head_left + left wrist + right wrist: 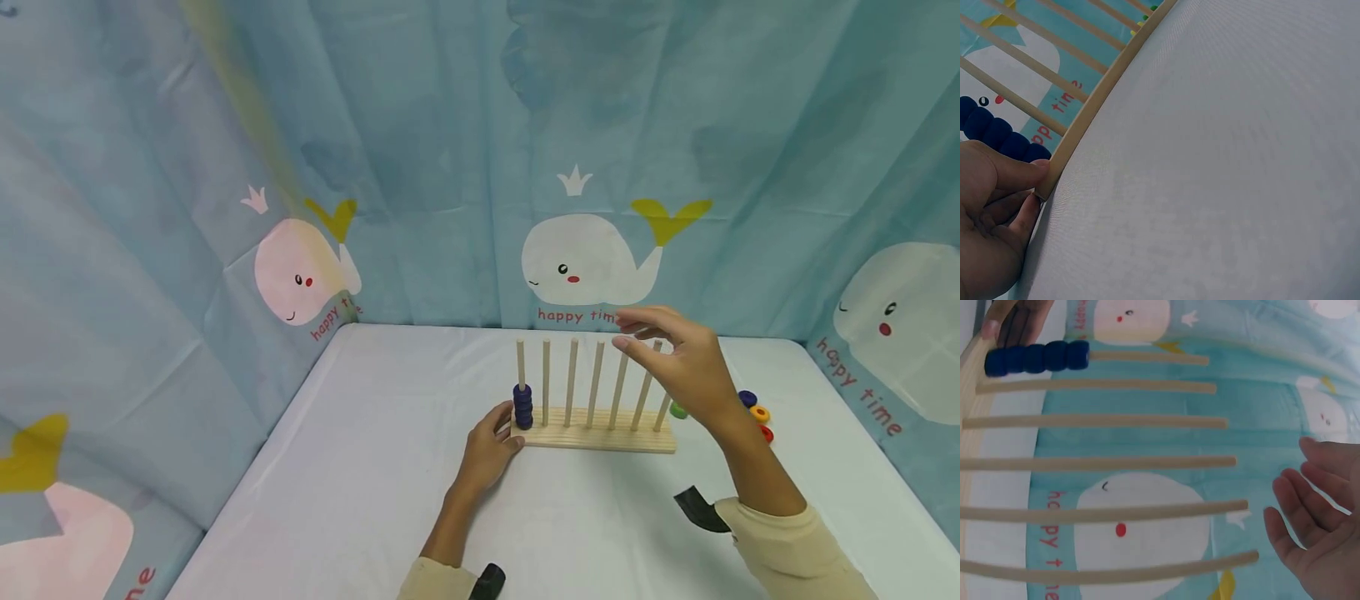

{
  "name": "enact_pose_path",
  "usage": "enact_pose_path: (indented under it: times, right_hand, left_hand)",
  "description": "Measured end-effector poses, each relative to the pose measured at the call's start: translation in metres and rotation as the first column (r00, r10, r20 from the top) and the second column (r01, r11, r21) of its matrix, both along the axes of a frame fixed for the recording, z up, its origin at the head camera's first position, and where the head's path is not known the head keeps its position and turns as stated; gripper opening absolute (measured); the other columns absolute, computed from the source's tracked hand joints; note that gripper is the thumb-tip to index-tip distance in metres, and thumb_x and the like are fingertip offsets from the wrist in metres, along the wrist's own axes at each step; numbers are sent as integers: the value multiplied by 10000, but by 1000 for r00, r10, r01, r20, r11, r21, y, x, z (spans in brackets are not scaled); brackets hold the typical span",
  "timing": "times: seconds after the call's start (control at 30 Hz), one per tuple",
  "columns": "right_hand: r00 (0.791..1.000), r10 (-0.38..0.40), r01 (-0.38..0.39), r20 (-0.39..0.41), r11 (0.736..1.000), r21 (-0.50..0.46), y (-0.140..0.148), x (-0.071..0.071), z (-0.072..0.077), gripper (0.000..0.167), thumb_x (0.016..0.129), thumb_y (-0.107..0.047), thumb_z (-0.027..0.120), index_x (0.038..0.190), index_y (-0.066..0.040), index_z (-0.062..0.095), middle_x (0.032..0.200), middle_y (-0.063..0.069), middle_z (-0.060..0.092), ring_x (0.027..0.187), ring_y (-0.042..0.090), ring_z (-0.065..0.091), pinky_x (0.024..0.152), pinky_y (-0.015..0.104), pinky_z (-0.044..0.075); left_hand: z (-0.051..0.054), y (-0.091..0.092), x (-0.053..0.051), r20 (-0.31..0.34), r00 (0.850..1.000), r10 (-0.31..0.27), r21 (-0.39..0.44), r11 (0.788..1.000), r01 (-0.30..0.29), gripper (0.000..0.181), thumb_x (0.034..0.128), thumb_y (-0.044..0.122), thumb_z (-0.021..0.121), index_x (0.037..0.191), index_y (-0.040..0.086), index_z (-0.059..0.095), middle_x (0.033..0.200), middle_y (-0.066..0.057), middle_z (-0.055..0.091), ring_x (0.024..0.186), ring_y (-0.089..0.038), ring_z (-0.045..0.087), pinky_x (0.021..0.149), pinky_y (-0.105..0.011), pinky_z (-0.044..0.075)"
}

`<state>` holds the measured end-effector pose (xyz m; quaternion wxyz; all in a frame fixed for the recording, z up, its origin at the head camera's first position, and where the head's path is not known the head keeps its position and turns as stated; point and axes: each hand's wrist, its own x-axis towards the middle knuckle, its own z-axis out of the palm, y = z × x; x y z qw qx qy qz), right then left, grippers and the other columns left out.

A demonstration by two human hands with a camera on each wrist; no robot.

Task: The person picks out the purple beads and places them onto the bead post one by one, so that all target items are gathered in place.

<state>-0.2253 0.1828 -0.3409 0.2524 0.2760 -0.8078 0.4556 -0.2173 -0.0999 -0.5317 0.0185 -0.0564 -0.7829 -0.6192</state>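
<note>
A wooden peg board (592, 440) with a row of several upright pegs stands on the white table. Stacked on its leftmost peg are several dark blue beads (522, 407); the other pegs look bare. The left hand (486, 450) pinches the left end of the base, thumb at the front edge, as the left wrist view also shows. Above the pegs at the right hovers the right hand (678, 358), fingers loosely bent and apart from the thumb. Nothing lies between those fingers in the right wrist view, where the hand (1319, 519) is beyond the peg tips.
Right of the board lie a green bead (678, 411), a blue bead (747, 398), an orange bead (760, 414) and a red bead (767, 433), partly hidden by the right arm. A blue curtain (435, 167) with whale prints hangs behind the table (360, 483).
</note>
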Motion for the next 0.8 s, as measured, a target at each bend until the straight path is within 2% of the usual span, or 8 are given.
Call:
enact_pose_path:
  times: [0.2,0.33,0.47,0.8]
  right_hand:
    - [997,-71,72,37,997,-34,22,7,-7,382,939,-24,793,1301,-140,757,1168,20,744,1041,21,669,860,95,505]
    - [994,-98,101,43,992,-71,36,11,-15,382,935,22,779,1303,-75,745,1160,-45,726,1060,28,665,991,72,508]
    - [990,-141,141,14,986,-85,50,12,-23,385,912,79,775,1284,-14,740,1157,-121,707,1056,13,659,1032,56,494]
    - [954,-286,290,94,956,-36,81,13,-45,332,968,-79,774,1297,-43,742,1156,-182,680,1046,-90,616,978,-35,448]
  left_hand:
    - [0,-1,-1,21,1000,6,-7,1000,-6,654,963,-54,678,1575,-13,450,1572,-260,505,1442,-369,541,1150,-285,524]
    - [1,0,0,29,1000,6,-13,1000,-5,653,967,-45,676,1577,-12,446,1577,-259,501,1441,-370,543,1148,-285,526]
    - [0,0,0,31,999,9,-16,1000,-9,650,965,-54,677,1573,-14,450,1573,-265,503,1431,-375,552,1140,-290,534]
    - [2,1,1,22,1000,4,-3,1000,-4,645,970,-53,669,1574,-19,446,1578,-270,495,1442,-379,540,1143,-287,530]
